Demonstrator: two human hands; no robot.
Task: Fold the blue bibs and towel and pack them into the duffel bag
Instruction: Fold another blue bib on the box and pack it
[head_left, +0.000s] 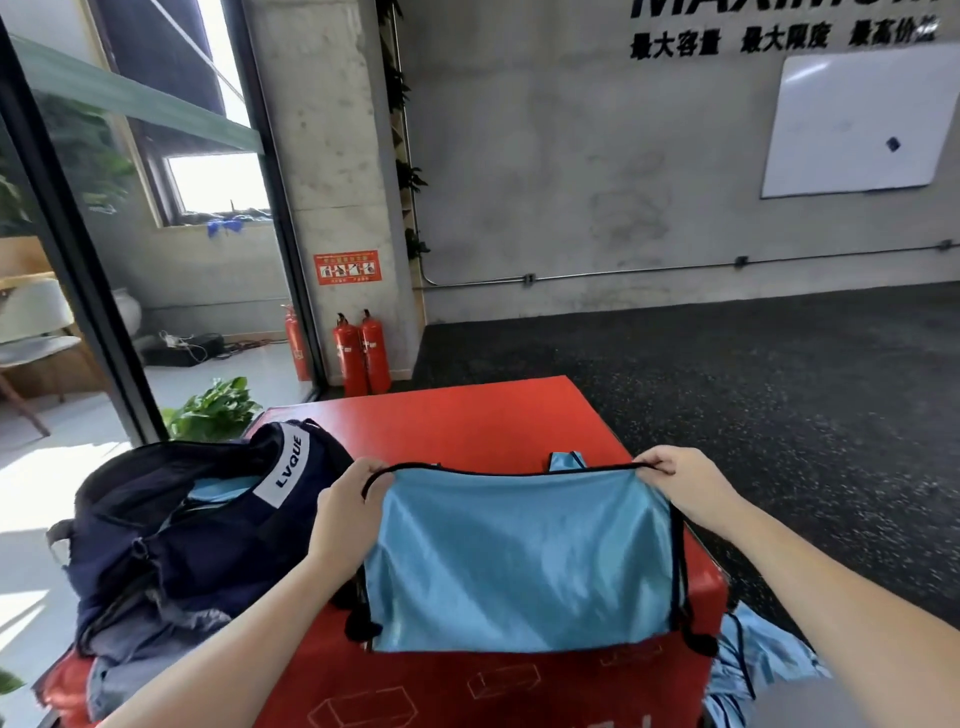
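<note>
My left hand (345, 512) and right hand (685, 486) each pinch a top corner of the shiny blue black-trimmed bib (519, 561) — stretched above the red box (441, 421), beside the navy fabric duffel bag (208, 519).

Bib (519, 561): shiny light blue, black edging and ties. Duffel bag (171, 530): navy, white label with dark lettering. Bench (467, 426): red, faint outline drawings near front. Cloth (753, 670) off the right edge: light blue, possibly striped.
</note>
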